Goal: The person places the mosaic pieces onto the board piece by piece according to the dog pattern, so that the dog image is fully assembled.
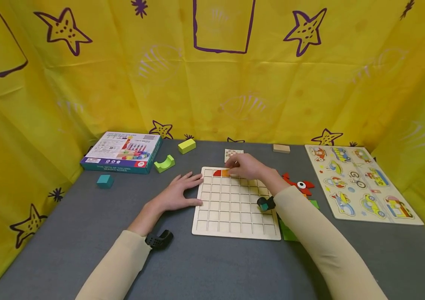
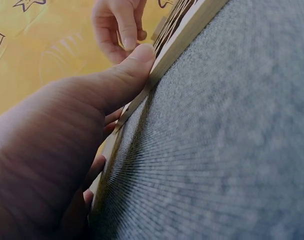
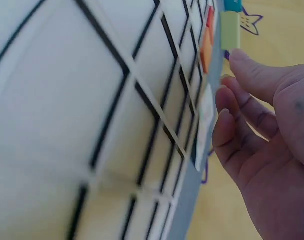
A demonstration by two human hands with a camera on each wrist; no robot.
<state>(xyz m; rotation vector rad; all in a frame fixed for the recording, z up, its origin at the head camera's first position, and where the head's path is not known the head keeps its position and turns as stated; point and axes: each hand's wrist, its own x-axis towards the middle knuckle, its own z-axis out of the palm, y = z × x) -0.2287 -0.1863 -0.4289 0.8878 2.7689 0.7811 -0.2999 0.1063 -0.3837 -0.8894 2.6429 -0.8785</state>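
A pale wooden grid board (image 1: 225, 207) lies on the grey table. In its top row sit a red curved piece (image 1: 217, 173) and an orange piece (image 1: 225, 173) side by side. My left hand (image 1: 180, 192) rests at the board's left edge with fingers spread; the left wrist view shows its thumb (image 2: 127, 70) against the board's rim. Over the top row is my right hand (image 1: 247, 166), its fingertips right by the orange piece. In the right wrist view, that hand (image 3: 272, 115) has a gap between thumb and loosely bent fingers, nothing visible between them.
Beyond the board lies a small patterned card (image 1: 233, 153). Red and green pieces (image 1: 289, 231) lie partly under the right forearm. A picture puzzle board (image 1: 360, 183) is at right. At left are a boxed toy set (image 1: 122, 152), a teal block (image 1: 105, 181), and yellow-green blocks (image 1: 187, 146).
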